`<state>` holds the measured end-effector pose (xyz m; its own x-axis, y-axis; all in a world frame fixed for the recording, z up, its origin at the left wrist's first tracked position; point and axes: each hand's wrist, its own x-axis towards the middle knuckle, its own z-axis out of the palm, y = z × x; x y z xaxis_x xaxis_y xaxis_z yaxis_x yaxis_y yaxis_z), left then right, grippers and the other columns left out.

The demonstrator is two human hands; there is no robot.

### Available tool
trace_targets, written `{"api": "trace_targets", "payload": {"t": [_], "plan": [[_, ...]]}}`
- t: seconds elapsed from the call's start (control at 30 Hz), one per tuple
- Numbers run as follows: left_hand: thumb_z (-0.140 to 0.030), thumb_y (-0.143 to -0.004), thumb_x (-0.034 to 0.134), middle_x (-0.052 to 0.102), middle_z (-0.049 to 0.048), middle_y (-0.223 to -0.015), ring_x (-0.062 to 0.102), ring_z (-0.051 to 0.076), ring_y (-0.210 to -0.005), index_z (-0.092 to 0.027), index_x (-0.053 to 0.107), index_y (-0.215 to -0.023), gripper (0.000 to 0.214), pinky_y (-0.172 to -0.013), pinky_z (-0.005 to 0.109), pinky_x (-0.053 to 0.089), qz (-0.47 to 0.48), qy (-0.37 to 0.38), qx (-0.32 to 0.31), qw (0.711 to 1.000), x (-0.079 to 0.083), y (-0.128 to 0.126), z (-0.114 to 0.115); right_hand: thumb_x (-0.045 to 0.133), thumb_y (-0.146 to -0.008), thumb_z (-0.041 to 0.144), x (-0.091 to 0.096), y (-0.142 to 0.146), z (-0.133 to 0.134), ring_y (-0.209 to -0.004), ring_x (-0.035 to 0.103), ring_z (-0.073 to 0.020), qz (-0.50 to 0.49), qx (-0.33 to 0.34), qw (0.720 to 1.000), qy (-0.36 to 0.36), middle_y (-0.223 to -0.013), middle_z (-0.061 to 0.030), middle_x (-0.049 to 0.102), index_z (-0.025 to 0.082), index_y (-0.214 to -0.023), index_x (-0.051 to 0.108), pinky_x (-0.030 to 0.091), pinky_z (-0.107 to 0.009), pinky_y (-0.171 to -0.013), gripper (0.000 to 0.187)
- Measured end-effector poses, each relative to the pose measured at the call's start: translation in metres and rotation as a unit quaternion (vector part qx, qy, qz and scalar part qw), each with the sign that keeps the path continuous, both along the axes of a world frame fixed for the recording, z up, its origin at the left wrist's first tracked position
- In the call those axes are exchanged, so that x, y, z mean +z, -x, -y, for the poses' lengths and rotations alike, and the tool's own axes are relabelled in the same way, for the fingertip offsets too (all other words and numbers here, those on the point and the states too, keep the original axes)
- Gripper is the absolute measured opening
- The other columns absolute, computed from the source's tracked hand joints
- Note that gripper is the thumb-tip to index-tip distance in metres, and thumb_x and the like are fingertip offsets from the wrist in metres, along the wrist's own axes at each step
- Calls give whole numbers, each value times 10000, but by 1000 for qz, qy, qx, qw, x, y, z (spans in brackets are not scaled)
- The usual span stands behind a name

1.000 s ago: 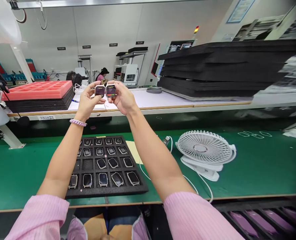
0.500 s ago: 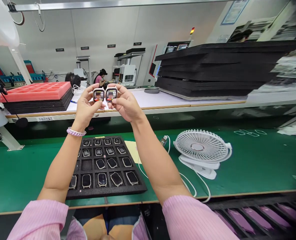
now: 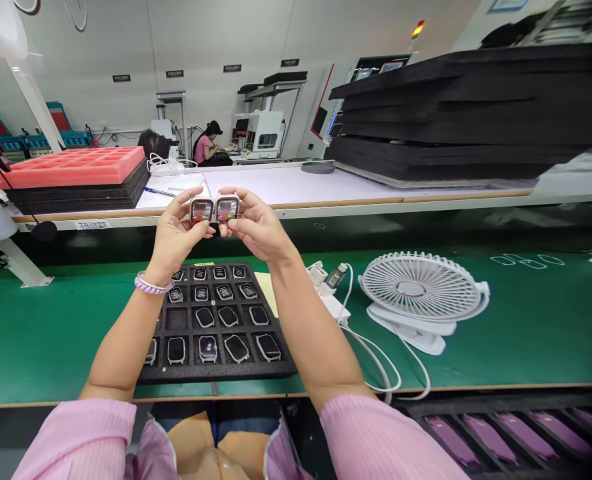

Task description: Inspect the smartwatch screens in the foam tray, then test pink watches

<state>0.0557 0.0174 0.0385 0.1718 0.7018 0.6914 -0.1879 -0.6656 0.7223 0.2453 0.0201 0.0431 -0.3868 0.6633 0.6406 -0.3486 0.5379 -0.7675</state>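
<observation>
I've lowered both hands toward the near foam tray [image 3: 216, 371]. My left hand [image 3: 173, 237] pinches a lit smartwatch [image 3: 201, 210] and my right hand [image 3: 256, 228] grips the second smartwatch [image 3: 227, 209], their screens still side by side.

A green table [image 3: 526, 333] carries a black foam tray [image 3: 216, 371] with small watch cases lying in most of its pockets (one pocket at the left is bare). To its right stands a white fan [image 3: 421, 290], tilted upward, with a white cable [image 3: 376, 350] looping beside it. On the far table [image 3: 286, 183] lie a tall stack of black foam sheets [image 3: 476, 113] and a pink foam tray [image 3: 71, 167]. Behind, a person [image 3: 207, 145] sits at a machine.
</observation>
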Motion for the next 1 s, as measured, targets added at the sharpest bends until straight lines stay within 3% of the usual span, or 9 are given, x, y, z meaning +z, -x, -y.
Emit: {"api": "trace_targets", "payload": {"t": [0.17,0.3,0.53,0.83,1.0], "plan": [[-373,-782,908,701,-4,-986,732,116,-677,-318,637,-1312,597,-676,218,648,-3,-30,26,999,-3,0,4,804,-822,341,4,-1,9,-727,604,-126,5,-7,1000,-7,-981,4,602,245,-1284,545,528,-293,-698,538],[-380,-838,862,733,23,-1068,731,115,-679,-325,619,-1346,566,-632,200,634,-13,-40,32,999,-8,1,10,809,-835,400,2,1,18,-718,604,-140,10,-31,999,2,-973,1,602,252,-1278,555,532,-312,-686,532],[-287,-830,844,748,33,-1091,722,99,-665,-282,643,-1316,526,-665,206,649,-9,-18,36,999,-20,1,27,745,-798,234,-16,3,31,-690,611,-134,-18,-5,999,33,-917,16,622,253,-1248,577,522,-307,-679,481],[-281,-847,828,760,11,-989,706,80,-582,-252,686,-1245,424,-562,154,611,-2,19,41,999,-31,-1,30,816,-821,433,-35,6,30,-629,590,-134,-33,-10,996,85,-970,-10,646,245,-1203,591,562,-335,-645,482],[-288,-858,822,759,17,-1011,723,86,-601,-255,682,-1262,429,-590,161,628,-9,11,37,999,-32,0,30,807,-853,425,-36,5,29,-614,592,-131,-36,-13,996,76,-914,4,644,256,-1208,605,528,-311,-610,441]]}}
